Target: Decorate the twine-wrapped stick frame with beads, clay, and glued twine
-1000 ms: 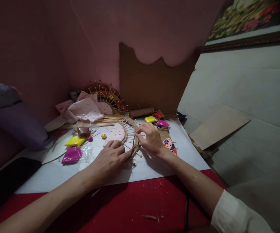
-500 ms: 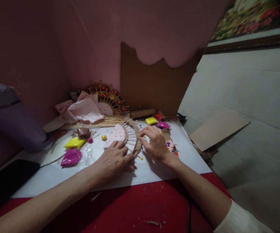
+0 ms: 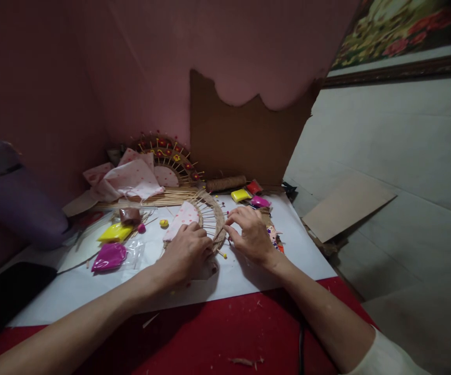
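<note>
A half-round, fan-like craft piece (image 3: 220, 216) lies on white paper. Its pink dotted cloth centre (image 3: 182, 219) joins a jute-covered outer band through thin sticks, some tipped with small coloured balls. My left hand (image 3: 188, 252) is closed over the near end of the piece, fingers curled and partly hidden. At the band's right edge is my right hand (image 3: 251, 234), thumb and forefinger pinched together; what lies between them is too small to make out. A yellow-tipped stick (image 3: 224, 254) pokes out between the hands.
Clay packets, yellow (image 3: 115, 233) and magenta (image 3: 109, 257), lie to the left. Behind are a finished-looking fan piece (image 3: 166, 156), crumpled dotted cloth (image 3: 132, 174), a bundle of sticks (image 3: 178, 196) and a twine roll (image 3: 225, 183). Cardboard (image 3: 249, 135) leans on the wall.
The view has shifted slightly. My left hand has curled more over the near end of the craft piece. My right hand stays pinched at the outer band.
</note>
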`<state>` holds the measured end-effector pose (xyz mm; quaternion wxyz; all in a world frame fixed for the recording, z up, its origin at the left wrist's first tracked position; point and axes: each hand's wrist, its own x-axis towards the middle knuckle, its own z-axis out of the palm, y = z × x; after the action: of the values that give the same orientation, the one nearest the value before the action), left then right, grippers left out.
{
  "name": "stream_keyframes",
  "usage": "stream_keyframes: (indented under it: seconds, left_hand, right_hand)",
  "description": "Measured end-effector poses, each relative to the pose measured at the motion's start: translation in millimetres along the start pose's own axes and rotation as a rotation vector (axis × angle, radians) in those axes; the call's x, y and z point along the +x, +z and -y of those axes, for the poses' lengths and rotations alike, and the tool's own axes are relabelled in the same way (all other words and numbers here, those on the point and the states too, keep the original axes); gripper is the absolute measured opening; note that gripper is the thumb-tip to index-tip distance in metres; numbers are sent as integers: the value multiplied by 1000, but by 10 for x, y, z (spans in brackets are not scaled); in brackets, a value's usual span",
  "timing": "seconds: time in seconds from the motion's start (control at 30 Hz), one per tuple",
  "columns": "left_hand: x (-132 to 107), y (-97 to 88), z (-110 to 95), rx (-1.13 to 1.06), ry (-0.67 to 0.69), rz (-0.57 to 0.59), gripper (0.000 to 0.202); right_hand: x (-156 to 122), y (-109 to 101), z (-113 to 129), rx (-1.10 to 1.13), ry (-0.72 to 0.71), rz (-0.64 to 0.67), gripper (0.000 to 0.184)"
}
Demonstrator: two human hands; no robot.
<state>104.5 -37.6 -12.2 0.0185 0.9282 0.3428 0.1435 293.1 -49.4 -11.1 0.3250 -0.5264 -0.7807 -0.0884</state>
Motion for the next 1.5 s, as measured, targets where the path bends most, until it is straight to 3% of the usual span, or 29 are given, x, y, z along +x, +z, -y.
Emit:
stream_keyframes:
  seconds: [0.27,0.6,0.87,1.5]
  left_hand:
    - [-27,111,1,-159,-171,-121,14]
    - [-12,178,53,-110,-30,-90,29]
    - [4,161,20,-15,-15,-41,29]
    - [15,185,48,-67,5,-74,25]
  right_hand:
    - [-22,-1,-19,-1,-4,21,5]
    - [-20,-17,-15,-52,-20,67,5]
    - [-21,-19,-12,-80,-36,94,4]
    - [12,16,17,-183,-57,189,9]
